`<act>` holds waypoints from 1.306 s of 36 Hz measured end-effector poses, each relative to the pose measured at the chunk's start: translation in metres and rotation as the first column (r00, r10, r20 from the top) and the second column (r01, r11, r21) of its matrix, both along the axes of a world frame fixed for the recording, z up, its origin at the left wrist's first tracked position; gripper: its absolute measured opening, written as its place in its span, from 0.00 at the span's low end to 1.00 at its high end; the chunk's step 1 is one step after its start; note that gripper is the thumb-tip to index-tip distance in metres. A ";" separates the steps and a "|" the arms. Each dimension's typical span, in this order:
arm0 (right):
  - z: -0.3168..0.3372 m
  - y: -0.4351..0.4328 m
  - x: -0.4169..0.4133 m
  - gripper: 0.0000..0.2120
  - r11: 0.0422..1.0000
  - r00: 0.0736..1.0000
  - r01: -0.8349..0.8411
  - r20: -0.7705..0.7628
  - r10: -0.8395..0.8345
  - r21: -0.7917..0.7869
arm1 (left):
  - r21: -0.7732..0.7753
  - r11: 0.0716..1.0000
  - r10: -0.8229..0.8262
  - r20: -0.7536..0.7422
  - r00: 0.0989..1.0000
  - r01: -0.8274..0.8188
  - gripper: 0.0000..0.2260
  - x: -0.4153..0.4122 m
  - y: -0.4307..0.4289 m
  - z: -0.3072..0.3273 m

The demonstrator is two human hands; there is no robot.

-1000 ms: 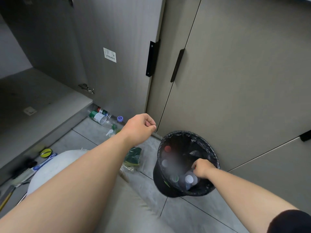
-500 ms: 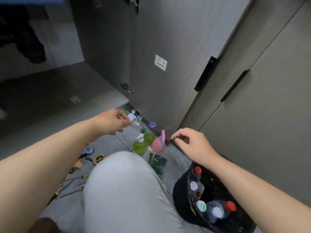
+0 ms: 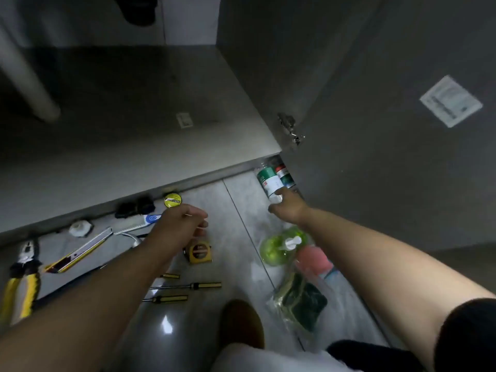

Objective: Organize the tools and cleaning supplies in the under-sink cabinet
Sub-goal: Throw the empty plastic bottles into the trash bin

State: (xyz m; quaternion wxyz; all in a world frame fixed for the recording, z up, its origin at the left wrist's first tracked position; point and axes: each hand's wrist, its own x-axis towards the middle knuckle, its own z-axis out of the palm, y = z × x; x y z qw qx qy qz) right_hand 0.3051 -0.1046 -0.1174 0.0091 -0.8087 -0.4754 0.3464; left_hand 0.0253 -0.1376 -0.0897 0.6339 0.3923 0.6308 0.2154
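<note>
Three screwdrivers [image 3: 200, 285], one pliers [image 3: 22, 275], one green-labelled bottle [image 3: 269, 181] in right hand [image 3: 288, 209].

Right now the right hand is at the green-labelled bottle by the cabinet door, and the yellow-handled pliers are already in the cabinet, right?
No: the head view shows the pliers on the floor in front of the cabinet, not in it. The right hand is at the green-labelled bottle by the cabinet door.
</note>
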 end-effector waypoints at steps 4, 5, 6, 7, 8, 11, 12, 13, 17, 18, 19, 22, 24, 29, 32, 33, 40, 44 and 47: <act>-0.055 0.039 0.004 0.31 0.992 0.984 0.122 0.132 -0.118 -0.020 | -0.085 0.996 0.032 0.043 0.999 -0.028 0.06 -0.004 0.012 -0.042; -0.067 0.047 0.005 0.31 0.989 0.975 0.145 0.171 -0.139 -0.022 | -0.102 0.994 0.033 0.051 0.998 -0.028 0.06 -0.005 0.014 -0.050; -0.079 0.054 0.007 0.32 0.986 0.967 0.165 0.202 -0.156 -0.030 | -0.113 0.993 0.029 0.059 0.998 -0.022 0.07 -0.005 0.016 -0.058; -0.089 0.062 0.008 0.34 0.981 0.958 0.187 0.231 -0.171 -0.046 | -0.119 0.993 0.021 0.071 0.997 -0.013 0.07 -0.006 0.017 -0.063; -0.097 0.067 0.009 0.37 0.975 0.949 0.212 0.253 -0.190 -0.065 | -0.125 0.992 0.013 0.084 0.996 -0.003 0.07 -0.006 0.017 -0.068; -0.115 0.079 0.011 0.42 0.966 0.934 0.239 0.295 -0.201 -0.099 | -0.147 0.989 -0.006 0.115 0.993 0.023 0.07 -0.005 0.018 -0.078; -0.118 0.079 0.009 0.41 0.965 0.940 0.232 0.282 -0.191 -0.118 | -0.157 0.987 -0.007 0.126 0.992 0.026 0.07 -0.005 0.018 -0.080; -0.120 0.079 0.006 0.40 0.966 0.948 0.217 0.266 -0.174 -0.140 | -0.167 0.986 -0.003 0.137 0.991 0.026 0.07 -0.003 0.019 -0.083; -0.120 0.069 -0.020 0.35 0.927 0.937 0.349 0.038 -0.347 -0.137 | -0.195 0.981 0.028 0.147 0.989 0.001 0.05 -0.001 0.022 -0.091; -0.117 0.065 -0.029 0.33 0.904 0.908 0.404 -0.055 -0.414 -0.139 | -0.205 0.979 0.034 0.155 0.987 -0.002 0.05 -0.001 0.023 -0.093; -0.113 0.061 -0.039 0.31 0.880 0.869 0.452 -0.150 -0.472 -0.149 | -0.216 0.976 0.044 0.166 0.985 -0.007 0.04 -0.002 0.024 -0.096; -0.093 0.039 -0.070 0.27 0.855 0.776 0.462 -0.359 -0.519 -0.237 | -0.216 0.976 0.044 0.180 0.983 -0.004 0.06 -0.001 0.029 -0.097; -0.076 0.021 -0.086 0.27 0.890 0.788 0.332 -0.428 -0.443 -0.312 | -0.212 0.977 0.057 0.194 0.979 -0.014 0.13 0.001 0.031 -0.095; -0.045 -0.008 -0.100 0.26 0.928 0.759 -0.037 -0.614 -0.215 -0.371 | -0.261 0.965 0.063 0.288 0.955 0.016 0.23 0.005 0.029 -0.085; -0.038 -0.006 -0.096 0.27 0.912 0.758 -0.194 -0.645 -0.094 -0.361 | -0.225 0.974 0.076 0.338 0.938 0.002 0.21 0.008 0.023 -0.084; -0.037 -0.002 -0.092 0.25 0.907 0.761 -0.225 -0.646 -0.064 -0.355 | -0.210 0.977 0.103 0.328 0.939 -0.034 0.20 0.008 0.022 -0.085; -0.068 0.053 -0.046 0.32 0.998 0.988 0.063 -0.145 -0.058 0.028 | -0.207 0.958 0.252 0.289 0.923 -0.197 0.33 0.000 0.018 -0.089; -0.096 0.068 -0.013 0.43 1.000 0.976 0.022 0.217 -0.024 0.011 | -0.228 0.949 0.281 0.297 0.913 -0.218 0.28 -0.004 0.016 -0.095; -0.111 0.076 0.002 0.45 0.994 0.935 0.102 0.343 -0.086 -0.029 | -0.217 0.955 0.263 0.304 0.916 -0.202 0.28 -0.005 0.015 -0.100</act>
